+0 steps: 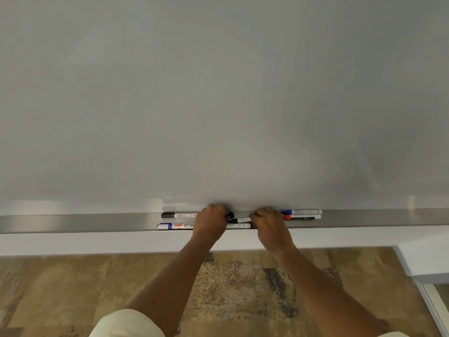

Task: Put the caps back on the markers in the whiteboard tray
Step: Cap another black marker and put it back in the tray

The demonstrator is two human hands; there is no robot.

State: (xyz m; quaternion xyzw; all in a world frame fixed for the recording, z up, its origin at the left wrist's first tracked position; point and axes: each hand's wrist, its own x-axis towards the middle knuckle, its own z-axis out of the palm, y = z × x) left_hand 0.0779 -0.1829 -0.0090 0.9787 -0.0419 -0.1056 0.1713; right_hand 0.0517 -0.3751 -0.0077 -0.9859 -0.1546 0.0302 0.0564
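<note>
A long metal tray (97,222) runs under the whiteboard (218,93). My left hand (211,221) pinches a black cap (230,215) above the tray. My right hand (269,223) grips a white marker (241,220) whose black tip points left at the cap, a short gap apart. A black-capped marker (177,215) lies at the back left. A blue-capped marker (175,226) lies along the front edge, partly hidden under my left hand. Right of my hands lie a blue-tipped marker (302,211) and a red-tipped marker (302,217).
Below the tray is a white wall strip (97,242), then a patterned brown floor (230,288). A white ledge (425,261) juts out at the lower right. My light trouser leg (126,323) shows at the bottom.
</note>
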